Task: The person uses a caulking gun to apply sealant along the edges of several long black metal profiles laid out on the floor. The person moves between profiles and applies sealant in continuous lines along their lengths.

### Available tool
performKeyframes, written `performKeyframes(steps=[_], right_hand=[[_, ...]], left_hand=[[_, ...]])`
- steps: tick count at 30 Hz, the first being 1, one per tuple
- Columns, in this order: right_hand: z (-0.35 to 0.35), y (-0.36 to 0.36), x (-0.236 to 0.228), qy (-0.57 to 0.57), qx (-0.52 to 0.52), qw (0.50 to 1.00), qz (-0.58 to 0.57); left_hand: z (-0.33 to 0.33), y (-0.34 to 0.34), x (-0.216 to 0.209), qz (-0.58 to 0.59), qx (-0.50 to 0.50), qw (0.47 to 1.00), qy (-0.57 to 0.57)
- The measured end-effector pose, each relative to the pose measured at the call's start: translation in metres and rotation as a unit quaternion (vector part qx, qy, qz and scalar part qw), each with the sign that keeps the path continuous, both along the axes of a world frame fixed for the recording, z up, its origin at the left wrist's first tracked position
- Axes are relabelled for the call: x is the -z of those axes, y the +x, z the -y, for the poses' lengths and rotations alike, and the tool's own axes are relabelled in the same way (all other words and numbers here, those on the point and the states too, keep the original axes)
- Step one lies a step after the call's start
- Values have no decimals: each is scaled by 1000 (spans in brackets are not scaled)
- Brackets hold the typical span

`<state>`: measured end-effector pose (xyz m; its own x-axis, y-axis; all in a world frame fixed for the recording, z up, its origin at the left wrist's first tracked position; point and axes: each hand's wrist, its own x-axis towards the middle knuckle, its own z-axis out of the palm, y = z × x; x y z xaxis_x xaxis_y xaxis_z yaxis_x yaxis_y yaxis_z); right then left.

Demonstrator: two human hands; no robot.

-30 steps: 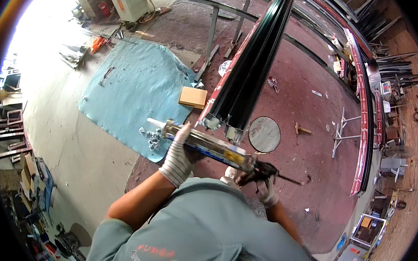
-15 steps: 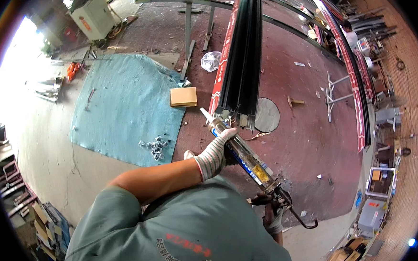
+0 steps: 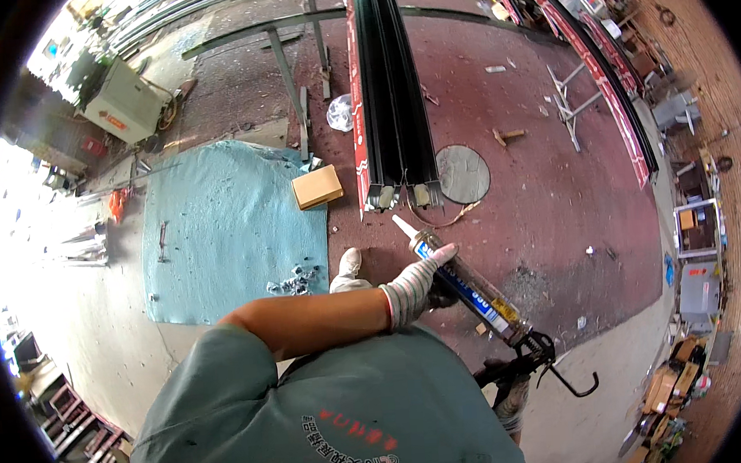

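A caulking gun (image 3: 475, 296) with a clear cartridge lies slanted across the front of my body. Its pale nozzle (image 3: 403, 226) points up and left, just short of the near ends of long black profiles (image 3: 393, 111). My left hand (image 3: 413, 290), in a striped white glove, is closed round the barrel with the thumb on top. At the gun's handle end, my right hand (image 3: 507, 383) is wrapped round the grip, largely in shadow. The black hooked rod (image 3: 579, 387) sticks out behind it. Red-and-white film (image 3: 358, 118) lines the profiles' left side.
A metal stand (image 3: 286, 75) carries the profiles. To the left, a blue mat (image 3: 218, 232) bears a cardboard box (image 3: 317, 187) and grey crumpled scraps (image 3: 295, 281). A round grey disc (image 3: 464, 175) lies right of the profile ends. More film-edged profiles (image 3: 613, 102) stand farther right.
The gun's nozzle has moved from close by the profile ends to a spot nearer me and apart from them. Both hands keep their hold, and the whole view has shifted.
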<state>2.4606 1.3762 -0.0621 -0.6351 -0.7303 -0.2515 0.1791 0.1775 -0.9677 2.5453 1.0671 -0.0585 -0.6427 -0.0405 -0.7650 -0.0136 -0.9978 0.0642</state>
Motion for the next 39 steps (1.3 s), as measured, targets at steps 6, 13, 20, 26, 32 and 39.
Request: performKeyframes(steps=[6,13,20,26,32,39], right_hand=[[48,22,-35,50,26,998,13],[101,28,-62,127,-10,992,15],[115,38,-67,153,13,988,17],[87,28,-46,117,27,984,131],[79,29,-38,111,-23,992,62],[74,24,-6,34,-48,993,98]], left_hand=[[42,-3,15,41,28,998,-28],[82,11,47,45,54,997,37],[99,13,57,4,79,994,78],[98,7,34,65,59,993,83],[81,10,17,112,36,993,18],[63,15,61,111,-5,991,-71]])
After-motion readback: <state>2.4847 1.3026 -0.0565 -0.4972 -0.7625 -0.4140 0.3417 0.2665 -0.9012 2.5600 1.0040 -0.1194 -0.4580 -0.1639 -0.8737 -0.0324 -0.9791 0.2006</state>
